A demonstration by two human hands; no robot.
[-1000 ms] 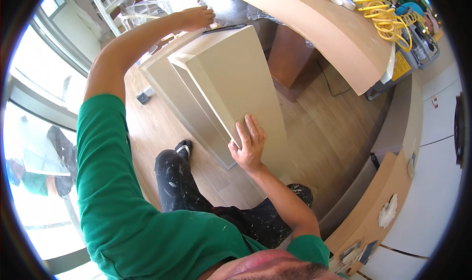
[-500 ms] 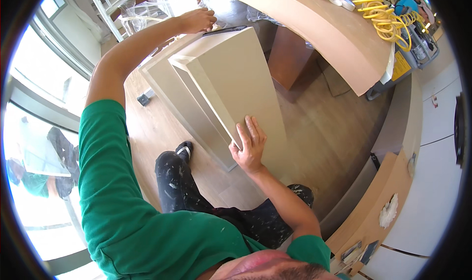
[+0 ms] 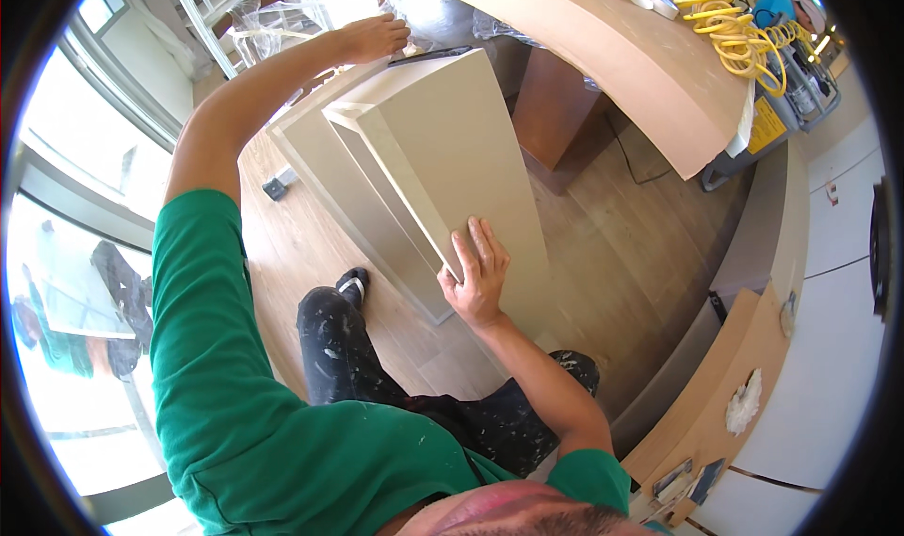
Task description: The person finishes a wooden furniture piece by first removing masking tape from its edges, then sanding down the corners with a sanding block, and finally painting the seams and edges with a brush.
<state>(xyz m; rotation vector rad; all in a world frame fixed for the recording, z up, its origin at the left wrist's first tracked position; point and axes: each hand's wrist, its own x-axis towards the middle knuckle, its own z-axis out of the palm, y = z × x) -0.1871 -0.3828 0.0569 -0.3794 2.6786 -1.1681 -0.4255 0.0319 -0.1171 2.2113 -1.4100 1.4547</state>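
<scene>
A tall beige box-like cabinet stands on the floor in front of me, its recessed side turned left. My right hand grips its near edge, fingers lying on the broad face and thumb round the rim. My left arm reaches out to the cabinet's far end. There my left hand is closed, its fingers curled; whatever they hold is hidden. A dark strip lies along the far end, just right of that hand. My bent legs in paint-spotted dark trousers are close to the cabinet's near side.
A curved counter arches across the far right, carrying a coiled yellow hose. Beneath it stands a brown box-shaped piece. A metal ladder is at the far left, beside windows. A small dark block lies on the wooden floor.
My left hand has shifted very slightly to the left at the far end. My right hand stays on the cabinet's edge, and the cabinet has not visibly moved.
</scene>
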